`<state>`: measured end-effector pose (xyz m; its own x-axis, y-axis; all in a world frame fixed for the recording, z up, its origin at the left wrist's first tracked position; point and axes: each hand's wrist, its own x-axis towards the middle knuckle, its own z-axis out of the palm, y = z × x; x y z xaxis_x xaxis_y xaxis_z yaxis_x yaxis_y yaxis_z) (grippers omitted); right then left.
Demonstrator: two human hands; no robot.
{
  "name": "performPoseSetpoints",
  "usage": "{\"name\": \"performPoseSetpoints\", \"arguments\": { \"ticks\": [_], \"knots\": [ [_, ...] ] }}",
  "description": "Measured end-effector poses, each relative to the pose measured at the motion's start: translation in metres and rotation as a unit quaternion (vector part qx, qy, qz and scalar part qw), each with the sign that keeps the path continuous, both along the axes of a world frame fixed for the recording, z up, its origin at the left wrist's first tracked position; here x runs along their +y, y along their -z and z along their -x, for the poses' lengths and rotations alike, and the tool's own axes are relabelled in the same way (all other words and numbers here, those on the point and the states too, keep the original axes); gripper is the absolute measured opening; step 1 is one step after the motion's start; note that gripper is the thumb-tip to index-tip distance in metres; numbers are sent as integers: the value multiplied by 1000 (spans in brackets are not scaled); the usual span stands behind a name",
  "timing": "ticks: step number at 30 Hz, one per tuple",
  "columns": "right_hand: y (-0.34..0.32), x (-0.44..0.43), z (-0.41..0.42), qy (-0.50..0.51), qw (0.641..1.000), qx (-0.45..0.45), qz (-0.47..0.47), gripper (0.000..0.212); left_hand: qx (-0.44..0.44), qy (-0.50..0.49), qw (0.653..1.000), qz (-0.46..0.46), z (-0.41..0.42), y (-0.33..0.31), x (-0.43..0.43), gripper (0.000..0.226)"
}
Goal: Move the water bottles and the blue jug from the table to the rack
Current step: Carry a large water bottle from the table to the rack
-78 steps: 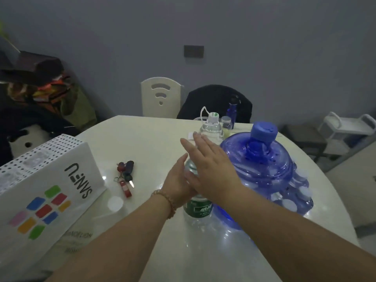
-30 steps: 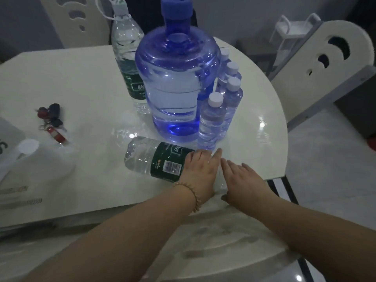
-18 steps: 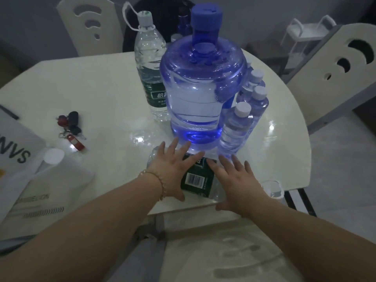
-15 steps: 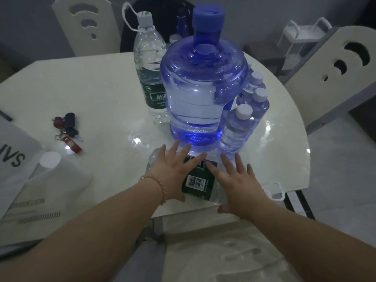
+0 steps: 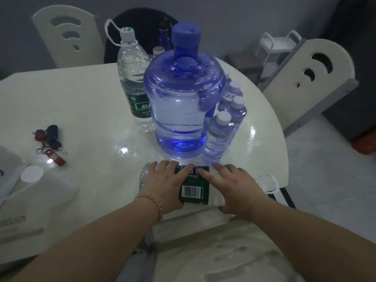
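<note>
A large clear bottle with a green label (image 5: pixel 194 190) lies on its side at the near edge of the white table (image 5: pixel 85 110). My left hand (image 5: pixel 162 185) wraps over its left half and my right hand (image 5: pixel 234 186) over its right half, toward the cap end. Just behind stands the blue jug (image 5: pixel 181 102) with a blue cap. A second tall green-label bottle (image 5: pixel 133 78) stands upright to the jug's left. Three small white-capped bottles (image 5: pixel 221 135) stand against the jug's right side.
A bunch of keys (image 5: pixel 49 143) lies at the left, with a white box and papers (image 5: pixel 30 192) at the near left. White chairs stand behind (image 5: pixel 69 35) and to the right (image 5: pixel 309 78). A small white rack (image 5: pixel 276 47) stands on the floor at the back right.
The bottle, upright under my hands 2.6 s ago, now lies on its side. Since half a second ago, both hands have curled more tightly around it.
</note>
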<state>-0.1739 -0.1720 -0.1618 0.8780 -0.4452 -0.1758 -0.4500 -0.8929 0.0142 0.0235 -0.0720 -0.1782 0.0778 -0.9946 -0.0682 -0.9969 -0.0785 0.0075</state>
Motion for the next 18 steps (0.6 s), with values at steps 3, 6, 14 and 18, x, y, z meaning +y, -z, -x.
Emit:
{"name": "performPoseSetpoints", "arguments": {
  "ticks": [3, 6, 14, 18],
  "knots": [
    [-19, -4, 28, -6, 1000, -2, 18, 120, 8, 10, 999, 39, 25, -11, -2, 94],
    [-38, -10, 65, 11, 999, -9, 29, 123, -7, 33, 997, 66, 57, -35, -13, 90],
    [-78, -34, 205, 64, 995, -43, 60, 117, -60, 86, 991, 83, 188, -84, -66, 91],
    [-89, -53, 294, 86, 994, -43, 52, 122, -73, 100, 989, 85, 277, -100, -94, 90]
  ]
}}
